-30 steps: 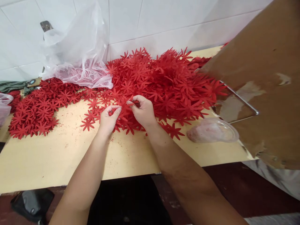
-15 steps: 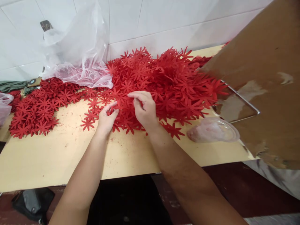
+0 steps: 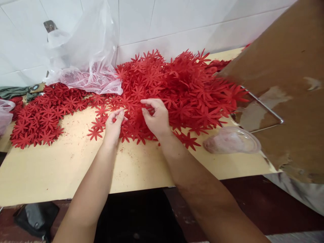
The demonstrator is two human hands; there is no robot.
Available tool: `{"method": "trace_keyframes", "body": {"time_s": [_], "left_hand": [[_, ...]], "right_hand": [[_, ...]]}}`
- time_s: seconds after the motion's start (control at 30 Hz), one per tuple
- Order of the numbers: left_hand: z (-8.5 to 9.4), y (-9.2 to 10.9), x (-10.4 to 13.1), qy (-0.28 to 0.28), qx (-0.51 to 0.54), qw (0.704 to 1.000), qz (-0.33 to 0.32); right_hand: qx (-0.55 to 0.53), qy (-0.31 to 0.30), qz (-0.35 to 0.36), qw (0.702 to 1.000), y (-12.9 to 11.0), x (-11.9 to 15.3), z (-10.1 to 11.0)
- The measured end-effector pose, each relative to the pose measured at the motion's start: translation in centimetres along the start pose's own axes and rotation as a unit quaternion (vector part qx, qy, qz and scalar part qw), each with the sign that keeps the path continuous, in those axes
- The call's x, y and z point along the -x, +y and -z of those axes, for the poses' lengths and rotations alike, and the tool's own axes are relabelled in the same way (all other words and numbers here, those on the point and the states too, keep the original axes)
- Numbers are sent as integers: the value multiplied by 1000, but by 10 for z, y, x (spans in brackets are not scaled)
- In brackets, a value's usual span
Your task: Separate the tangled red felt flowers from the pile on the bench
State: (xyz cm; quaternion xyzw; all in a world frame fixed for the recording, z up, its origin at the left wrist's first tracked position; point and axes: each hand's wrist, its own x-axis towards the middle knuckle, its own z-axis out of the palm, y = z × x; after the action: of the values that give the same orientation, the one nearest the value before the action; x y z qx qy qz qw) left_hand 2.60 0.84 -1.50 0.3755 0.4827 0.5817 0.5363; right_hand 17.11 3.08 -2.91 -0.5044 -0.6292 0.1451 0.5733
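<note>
A big heap of red felt-like flower cutouts (image 3: 187, 87) with narrow petals lies in front of both hands. My left hand (image 3: 113, 125) is closed in a pinch at the heap's near left edge, with red showing at its fingers; it appears to grip a red flower cutout, whose outline is lost against the heap. To its right, my right hand (image 3: 157, 116) hovers over the near side of the heap. Its index finger stretches left, and a gap shows between that finger and the thumb. Between the two hands the red is blurred.
Darker stacked red flowers (image 3: 37, 118) lie at the left. A clear plastic bag (image 3: 88, 74) stands behind them by the tiled wall. At right are a clear plastic container (image 3: 233, 140) and a large brown cardboard sheet (image 3: 286, 84). The table's front edge (image 3: 136, 191) is near me.
My left hand has shifted slightly left, and its thumb and fingers have drawn together from a looser shape. The right hand's thumb has moved slightly left, with the hand nearly in place.
</note>
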Motion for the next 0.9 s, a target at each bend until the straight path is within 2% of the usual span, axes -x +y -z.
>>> {"method": "trace_keyframes", "body": {"time_s": [0.07,0.1,0.17,0.27,0.37,0.5,0.63,0.7,0.9], "left_hand": [[2,2,0,13,36,999,26],[2,2,-1,19,53,998,40],[3,2,-1,30,84,994,67],[0,0,-3,37,117,988,95],[-3,-1,-2,21,148,984,98],[-5,3,2,-27,174,979,100],[-5,2,7,-77,158,980,89],[-5,0,8,-84,133,984,89],[-6,-6,5,-44,38,996,71]], "right_hand": [[67,35,56,996,-3,1,2],[79,31,80,993,-7,3,2],[59,-17,117,991,-17,9,-2],[-2,-123,142,982,-30,22,-13],[-25,-163,120,979,-33,29,-21],[-76,-136,24,988,-24,24,-21],[-142,-103,-62,983,-17,17,-19],[-133,-100,-62,984,-16,16,-18],[-50,-79,-24,995,-19,17,-18]]}}
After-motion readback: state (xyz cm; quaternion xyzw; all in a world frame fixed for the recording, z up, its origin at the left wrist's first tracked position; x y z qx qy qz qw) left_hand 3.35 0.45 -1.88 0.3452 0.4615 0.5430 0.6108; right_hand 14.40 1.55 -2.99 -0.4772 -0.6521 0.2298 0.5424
